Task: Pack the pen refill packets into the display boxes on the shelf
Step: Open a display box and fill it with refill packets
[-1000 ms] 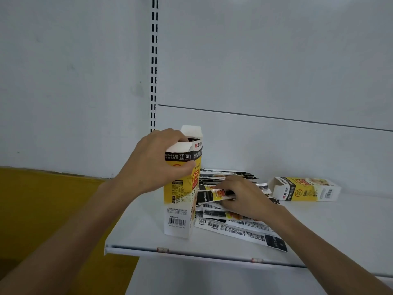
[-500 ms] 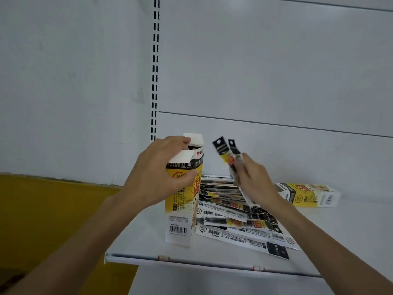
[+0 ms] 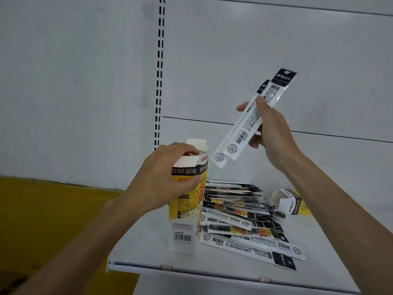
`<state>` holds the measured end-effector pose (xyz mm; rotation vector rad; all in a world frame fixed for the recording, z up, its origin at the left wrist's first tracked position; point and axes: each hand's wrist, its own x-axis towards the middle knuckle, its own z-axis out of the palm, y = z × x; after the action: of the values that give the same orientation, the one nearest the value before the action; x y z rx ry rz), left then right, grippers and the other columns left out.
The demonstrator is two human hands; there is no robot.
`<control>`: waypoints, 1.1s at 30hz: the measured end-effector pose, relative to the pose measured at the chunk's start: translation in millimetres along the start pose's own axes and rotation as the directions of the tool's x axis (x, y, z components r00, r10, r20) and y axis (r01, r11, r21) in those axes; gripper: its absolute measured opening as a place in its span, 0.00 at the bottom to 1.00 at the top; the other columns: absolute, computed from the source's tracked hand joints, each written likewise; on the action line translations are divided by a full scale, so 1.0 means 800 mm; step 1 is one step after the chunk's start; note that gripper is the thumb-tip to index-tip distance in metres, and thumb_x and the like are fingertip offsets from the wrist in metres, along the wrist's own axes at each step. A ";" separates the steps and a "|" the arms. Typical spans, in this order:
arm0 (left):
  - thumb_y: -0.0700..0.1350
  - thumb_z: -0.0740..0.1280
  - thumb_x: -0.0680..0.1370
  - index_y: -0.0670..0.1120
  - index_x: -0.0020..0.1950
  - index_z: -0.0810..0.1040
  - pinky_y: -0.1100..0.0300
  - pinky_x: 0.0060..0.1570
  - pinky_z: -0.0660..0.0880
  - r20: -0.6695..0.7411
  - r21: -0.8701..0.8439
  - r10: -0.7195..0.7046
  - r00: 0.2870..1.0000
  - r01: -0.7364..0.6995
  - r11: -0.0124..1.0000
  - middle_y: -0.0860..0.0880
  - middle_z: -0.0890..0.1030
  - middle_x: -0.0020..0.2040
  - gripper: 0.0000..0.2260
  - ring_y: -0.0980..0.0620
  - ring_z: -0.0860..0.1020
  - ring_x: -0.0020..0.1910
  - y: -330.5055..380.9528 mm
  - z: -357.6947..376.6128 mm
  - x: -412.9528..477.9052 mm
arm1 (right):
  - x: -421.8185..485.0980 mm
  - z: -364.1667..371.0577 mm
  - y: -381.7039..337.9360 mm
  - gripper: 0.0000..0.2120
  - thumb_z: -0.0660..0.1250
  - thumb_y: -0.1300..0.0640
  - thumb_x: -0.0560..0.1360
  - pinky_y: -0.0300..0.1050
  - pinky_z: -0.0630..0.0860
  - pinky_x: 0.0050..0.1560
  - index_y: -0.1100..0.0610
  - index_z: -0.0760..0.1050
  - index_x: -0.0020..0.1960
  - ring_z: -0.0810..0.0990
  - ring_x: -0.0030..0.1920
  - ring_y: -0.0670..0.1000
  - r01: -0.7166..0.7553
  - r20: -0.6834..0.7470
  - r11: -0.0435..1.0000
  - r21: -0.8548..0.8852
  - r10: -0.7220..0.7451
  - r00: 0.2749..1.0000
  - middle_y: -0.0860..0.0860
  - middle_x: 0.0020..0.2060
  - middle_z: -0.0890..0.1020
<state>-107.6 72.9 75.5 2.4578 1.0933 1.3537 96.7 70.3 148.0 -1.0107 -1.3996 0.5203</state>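
Observation:
A tall yellow-and-white display box (image 3: 187,211) stands upright near the front left of the white shelf (image 3: 223,267), its top flap open. My left hand (image 3: 163,179) grips the box around its upper part. My right hand (image 3: 270,128) holds two pen refill packets (image 3: 244,128) raised in the air, tilted, their lower ends just above and to the right of the box's open top. A pile of several more refill packets (image 3: 240,216) lies on the shelf right of the box.
A second yellow display box (image 3: 291,202) lies on its side at the back right of the shelf, partly hidden by my right forearm. White back panels and a slotted upright (image 3: 160,67) rise behind. A yellow surface (image 3: 42,209) shows lower left.
My right hand has picked two packets off the pile and lifted them up and to the right, swinging their lower ends toward the box top. My left hand keeps its hold on the box.

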 end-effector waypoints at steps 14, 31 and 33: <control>0.56 0.68 0.67 0.67 0.51 0.68 0.60 0.45 0.76 0.081 -0.104 -0.021 0.996 0.029 0.994 0.62 0.70 0.52 0.15 0.59 0.73 0.52 0.000 0.001 -0.002 | 0.011 0.043 -0.022 0.10 0.60 0.51 0.79 0.35 0.69 0.30 0.52 0.75 0.42 0.73 0.33 0.44 0.218 -0.180 0.972 0.088 -0.200 0.963 0.45 0.30 0.73; 0.49 0.72 0.70 0.68 0.47 0.67 0.65 0.51 0.76 0.013 -0.089 -0.057 0.998 0.058 0.994 0.61 0.56 0.65 0.18 0.59 0.67 0.55 0.008 0.006 -0.012 | 0.015 0.070 -0.018 0.21 0.63 0.51 0.77 0.30 0.60 0.26 0.53 0.60 0.29 0.63 0.23 0.42 0.314 -0.314 0.947 -0.071 -0.320 0.894 0.44 0.23 0.64; 0.49 0.71 0.70 0.65 0.49 0.68 0.66 0.47 0.76 0.017 -0.089 -0.043 0.999 0.044 0.995 0.62 0.58 0.61 0.16 0.64 0.68 0.51 0.007 0.007 -0.012 | 0.014 0.074 -0.015 0.20 0.63 0.51 0.77 0.30 0.61 0.27 0.53 0.62 0.29 0.64 0.24 0.42 0.323 -0.279 0.942 -0.088 -0.335 0.900 0.44 0.23 0.66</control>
<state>-103.2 63.8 68.0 2.3640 1.0525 1.3386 38.8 89.8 156.5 -0.8193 -1.2829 0.0868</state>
